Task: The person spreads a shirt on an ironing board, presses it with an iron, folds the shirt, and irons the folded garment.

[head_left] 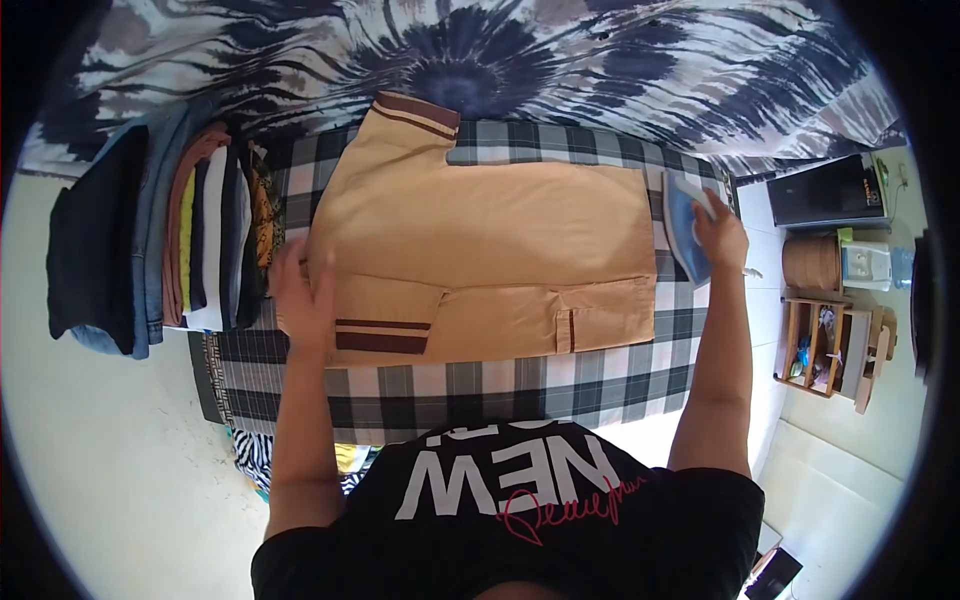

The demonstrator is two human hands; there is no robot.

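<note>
The tan shirt (490,220) lies spread over the plaid cloth (520,392), its banded upper sleeve reaching to the patterned drape (460,60). The right hand (722,238) has its fingers wrapped round the handle of the iron (683,222), just beside the shirt's right edge. If the iron's sole rests hot on the plaid (I cannot tell whether it touches), lingering there could scorch it. The left hand (303,305) is over the shirt's left part, fingers spread apart and blurred; whether they press down is unclear. With no firm hold there, a push of the iron could drag the fabric into creases, especially along the raised fold. Fingers in the iron's path could be burned, and a careless elbow could topple the clothes stack (205,235).
</note>
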